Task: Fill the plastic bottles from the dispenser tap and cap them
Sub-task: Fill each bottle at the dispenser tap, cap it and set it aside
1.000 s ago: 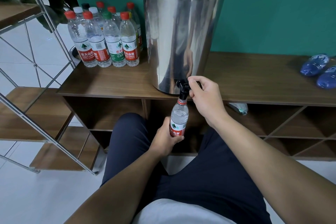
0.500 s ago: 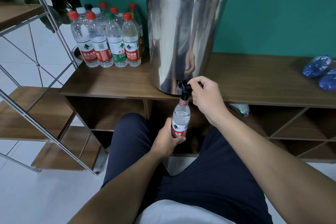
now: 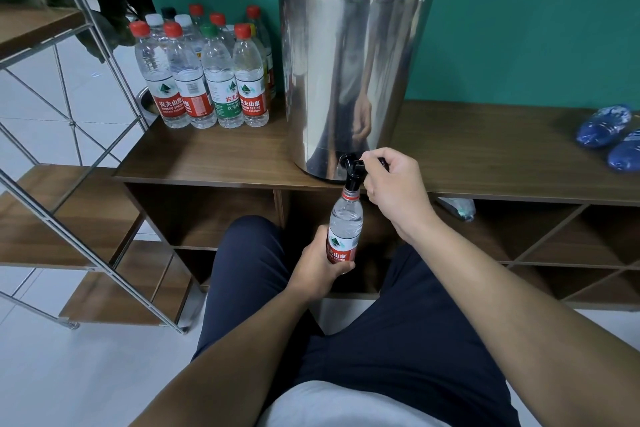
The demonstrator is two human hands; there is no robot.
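Note:
A steel dispenser (image 3: 349,73) with a black lid stands on the wooden shelf top (image 3: 214,156). Its black tap (image 3: 354,174) juts out over the shelf's front edge. My right hand (image 3: 394,189) grips the tap's lever. My left hand (image 3: 320,269) holds an uncapped clear bottle (image 3: 344,224) with a red label upright, its neck right under the spout. Water reaches up to the bottle's shoulder. The bottle's lower part is hidden by my fingers.
Several capped bottles (image 3: 204,80) with red, green and white caps stand grouped left of the dispenser. Two blue objects (image 3: 609,135) lie at the shelf's right end. A metal-framed rack (image 3: 79,184) stands to the left. A crumpled bottle (image 3: 457,208) lies in an open compartment below.
Both hands keep their holds on the bottle and the tap lever. The view has shifted slightly; the water level in the bottle looks a little higher.

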